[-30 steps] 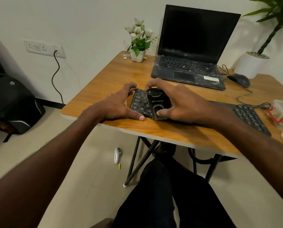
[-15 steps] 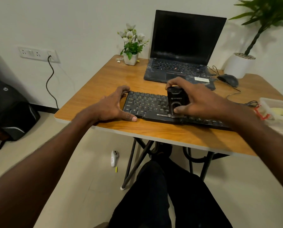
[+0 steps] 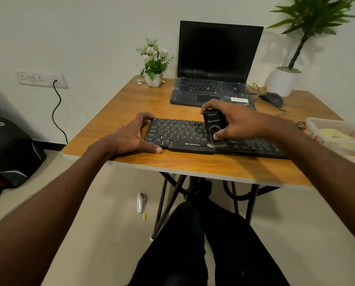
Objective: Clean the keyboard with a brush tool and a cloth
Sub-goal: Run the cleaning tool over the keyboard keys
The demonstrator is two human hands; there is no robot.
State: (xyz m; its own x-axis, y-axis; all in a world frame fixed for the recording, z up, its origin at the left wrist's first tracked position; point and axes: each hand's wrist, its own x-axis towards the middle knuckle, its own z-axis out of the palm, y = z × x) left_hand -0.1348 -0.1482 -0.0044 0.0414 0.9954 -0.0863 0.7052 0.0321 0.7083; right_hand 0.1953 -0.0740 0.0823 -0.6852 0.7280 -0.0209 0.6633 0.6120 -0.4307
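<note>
Keyboard (image 3: 178, 134) black, lies flat along near edge of wooden table (image 3: 203, 164), in front of open laptop (image 3: 215, 65). Left hand (image 3: 131, 135) spread open, thumb and fingers bracketing keyboard's left end, gripping nothing. Right hand (image 3: 240, 122) closed around black brush tool (image 3: 213, 125), held upright over middle of keyboard, pale bristles down on keys near spacebar row. Mouse (image 3: 271, 99) right of laptop. Clear plastic box (image 3: 337, 133) at right table edge, contents unclear.

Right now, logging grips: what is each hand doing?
Left hand: open, bracing the black keyboard's left end.
Right hand: closed on the black brush tool.
</note>
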